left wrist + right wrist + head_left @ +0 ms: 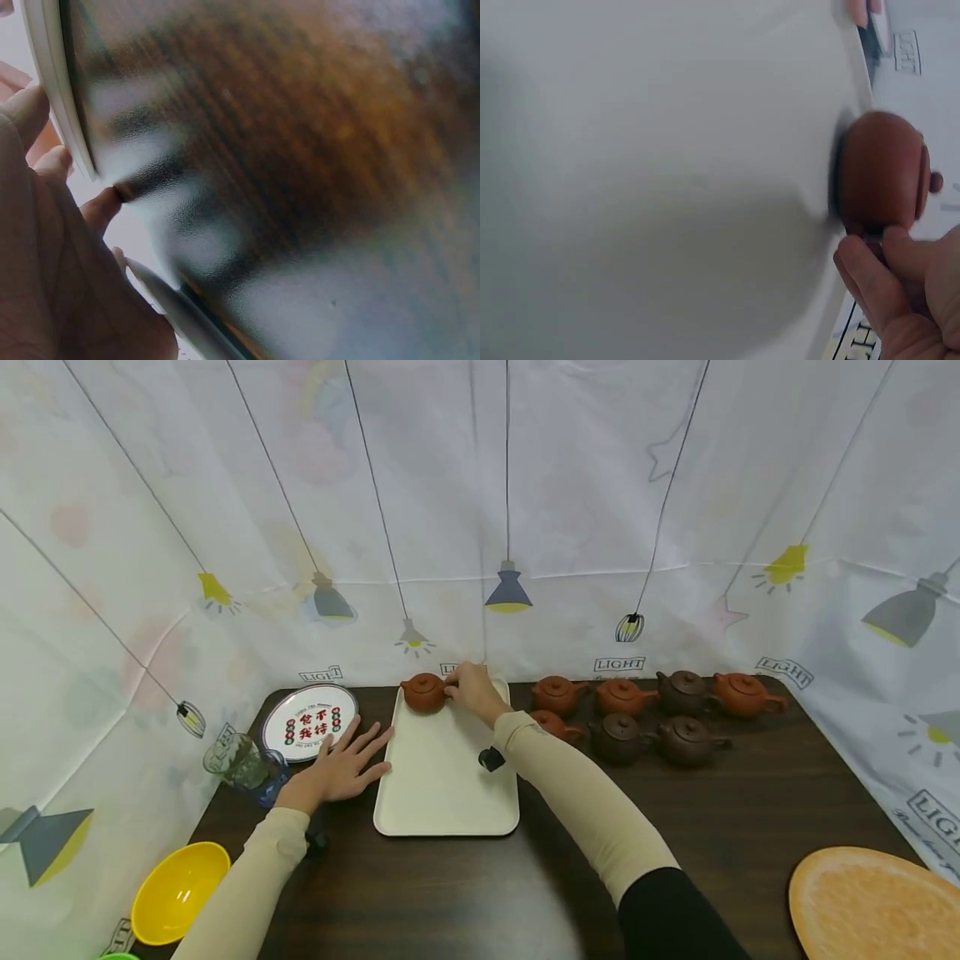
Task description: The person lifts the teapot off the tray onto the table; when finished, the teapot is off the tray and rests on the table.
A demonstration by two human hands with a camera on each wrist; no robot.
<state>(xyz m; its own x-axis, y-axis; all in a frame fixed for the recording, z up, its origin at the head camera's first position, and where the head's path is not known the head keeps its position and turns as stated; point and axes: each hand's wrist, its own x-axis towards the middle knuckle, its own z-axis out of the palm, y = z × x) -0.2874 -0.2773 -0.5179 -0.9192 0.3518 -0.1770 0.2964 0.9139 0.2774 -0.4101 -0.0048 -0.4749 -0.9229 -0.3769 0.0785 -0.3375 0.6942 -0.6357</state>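
Note:
A reddish-brown clay teapot [424,693] sits at the far left corner of a cream rectangular tray [442,793]. My right hand [474,692] pinches its handle between thumb and fingers; the right wrist view shows the teapot [881,169] upright on the tray, lid on. My left hand [337,770] lies with fingers spread, its fingertips at the tray's left edge. In the left wrist view, the fingers of that hand [52,225] reach the tray's rim [56,82].
Several red and dark brown teapots [618,737] stand right of the tray. On the left are a white oval plate [307,714] with red lettering, glass cups [243,762] and a yellow bowl [182,893]. An orange-patterned round mat [873,902] lies at the front right.

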